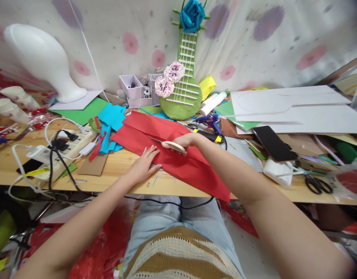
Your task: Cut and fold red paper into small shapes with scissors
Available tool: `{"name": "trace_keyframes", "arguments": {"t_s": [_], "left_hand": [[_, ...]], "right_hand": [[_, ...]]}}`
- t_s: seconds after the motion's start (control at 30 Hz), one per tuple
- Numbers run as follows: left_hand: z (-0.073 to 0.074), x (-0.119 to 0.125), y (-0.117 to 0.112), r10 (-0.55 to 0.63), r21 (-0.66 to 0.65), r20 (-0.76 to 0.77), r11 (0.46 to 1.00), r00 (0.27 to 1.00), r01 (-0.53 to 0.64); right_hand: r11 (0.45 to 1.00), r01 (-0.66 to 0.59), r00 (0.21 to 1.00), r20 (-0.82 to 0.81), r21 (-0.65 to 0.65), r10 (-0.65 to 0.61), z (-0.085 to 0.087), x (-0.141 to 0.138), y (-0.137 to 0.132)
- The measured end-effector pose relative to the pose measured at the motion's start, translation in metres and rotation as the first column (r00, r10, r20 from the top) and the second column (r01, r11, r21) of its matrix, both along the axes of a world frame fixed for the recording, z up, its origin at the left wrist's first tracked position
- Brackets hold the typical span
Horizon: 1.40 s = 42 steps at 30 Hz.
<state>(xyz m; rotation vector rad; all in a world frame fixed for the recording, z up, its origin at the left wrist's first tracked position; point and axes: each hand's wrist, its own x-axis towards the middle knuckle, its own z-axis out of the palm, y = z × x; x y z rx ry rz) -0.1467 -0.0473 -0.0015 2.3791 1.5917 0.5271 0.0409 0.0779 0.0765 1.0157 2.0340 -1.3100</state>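
Note:
A long sheet of red paper (149, 126) lies slantwise over the wooden table, with a slit running along its middle. My right hand (182, 143) is closed round the pale handle of a pair of scissors (174, 146), whose blades point left into the slit. Flat on the near edge of the paper rests my left hand (143, 164), fingers spread, just left of the scissors. Behind the paper stands a green paper guitar (181, 95) topped by a blue paper flower (192, 15).
Left are a power strip (64, 149) with tangled cables, blue paper scraps (111, 116) and a white head form (47, 58). A blue glue gun (209, 122) sits behind my right hand. Right lie a phone (274, 143), black-handled scissors (318, 184) and white boards (292, 100).

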Motion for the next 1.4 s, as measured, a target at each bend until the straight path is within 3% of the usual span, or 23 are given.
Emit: {"name": "trace_keyframes", "arguments": {"t_s": [0.23,0.53,1.0,1.4], "left_hand": [[-0.001,0.000,0.000,-0.005,0.007,0.005,1.000,1.000,0.005],[0.000,0.000,0.000,-0.005,-0.005,0.017,1.000,1.000,0.005],[-0.002,0.000,0.000,-0.019,0.039,-0.005,0.999,1.000,0.019],[-0.002,-0.001,0.000,-0.026,0.052,0.001,0.998,1.000,0.026]], "right_hand": [[1.000,0.013,0.999,-0.031,0.019,-0.013,0.006,-0.006,0.001],[0.999,0.051,0.998,-0.037,0.000,-0.051,-0.001,-0.006,0.002],[0.998,0.033,0.996,-0.090,0.059,-0.028,-0.001,-0.012,0.004],[1.000,-0.006,0.999,-0.041,0.010,0.006,-0.003,-0.022,0.016]]}}
